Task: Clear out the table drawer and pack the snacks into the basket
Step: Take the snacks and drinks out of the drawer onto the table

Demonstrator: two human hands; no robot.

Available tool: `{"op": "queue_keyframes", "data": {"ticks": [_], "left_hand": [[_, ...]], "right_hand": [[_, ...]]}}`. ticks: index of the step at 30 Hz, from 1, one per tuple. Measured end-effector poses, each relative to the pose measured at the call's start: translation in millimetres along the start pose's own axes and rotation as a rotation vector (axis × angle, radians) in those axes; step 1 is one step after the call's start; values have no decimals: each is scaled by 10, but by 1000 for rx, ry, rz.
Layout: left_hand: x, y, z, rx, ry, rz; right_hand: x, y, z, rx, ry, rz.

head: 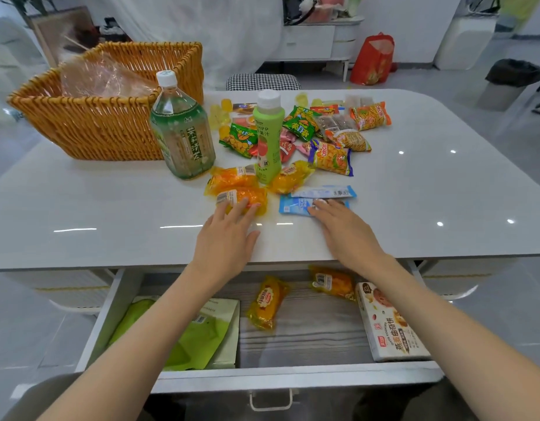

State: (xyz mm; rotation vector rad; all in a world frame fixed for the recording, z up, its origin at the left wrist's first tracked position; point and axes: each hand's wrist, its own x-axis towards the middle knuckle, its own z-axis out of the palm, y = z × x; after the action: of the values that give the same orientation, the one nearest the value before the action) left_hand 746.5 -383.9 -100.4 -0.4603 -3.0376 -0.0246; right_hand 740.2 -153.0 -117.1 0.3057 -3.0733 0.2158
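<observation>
Head view, left to right: a woven orange wicker basket (pixel 104 117) stands at the far left of the glossy white table (pixel 414 192), holding only a crumpled clear plastic sheet (pixel 101 77). Just right of it stand a large green tea bottle with a white cap (pixel 182 129) and a slimmer light-green juice bottle (pixel 267 138), with a scatter of small snack packets (pixel 332 129) spread behind and to the right of them.

Nearer the table's front edge, the left hand (pixel 224 235) lies open, fingers spread flat on an orange-yellow wrapped cake packet (pixel 243 199), resting on it rather than gripping it. The right hand (pixel 343 226) is likewise open, its fingertips pressing a pale blue flat sachet (pixel 299 205), with a second blue sachet (pixel 325 192) just beyond.

Below both forearms the white table drawer (pixel 262 378) is pulled out and not yet cleared. It holds a green and white flat pouch (pixel 202 332) on the left, under the left forearm; a yellow-orange wrapped cake (pixel 267 302) in the middle, its long axis running roughly front to back; another orange packet (pixel 332 282) at the back right; and a white oat cookie box (pixel 390 323) along the right side.

The basket sits up and to the left of both hands, so the left hand is the nearer one for carrying packets there, while the drawer's remaining goods lie straight back toward the person.
</observation>
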Motion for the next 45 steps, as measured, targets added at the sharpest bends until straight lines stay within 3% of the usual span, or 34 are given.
{"op": "queue_keyframes", "data": {"ticks": [6, 14, 18, 23, 28, 31, 37, 45], "left_hand": [[291, -187, 131, -63, -72, -20], [16, -147, 6, -202, 31, 43], [-385, 4, -178, -275, 59, 120], [-811, 192, -254, -330, -115, 192], [-780, 341, 208, -138, -378, 263], [-613, 377, 513, -62, -458, 253], [-389, 343, 1033, -138, -570, 157], [-389, 326, 1150, -207, -579, 256]], "right_hand": [[262, 134, 35, -58, -141, 89], [-31, -91, -201, 51, 86, -18], [-472, -237, -385, 179, 62, -53], [-952, -214, -317, 150, -201, -109], [-1064, 53, 155, 40, -443, -99], [-906, 220, 401, -14, -440, -71], [-675, 451, 688, 56, -467, -17], [-689, 394, 909, 54, -484, -68]]}}
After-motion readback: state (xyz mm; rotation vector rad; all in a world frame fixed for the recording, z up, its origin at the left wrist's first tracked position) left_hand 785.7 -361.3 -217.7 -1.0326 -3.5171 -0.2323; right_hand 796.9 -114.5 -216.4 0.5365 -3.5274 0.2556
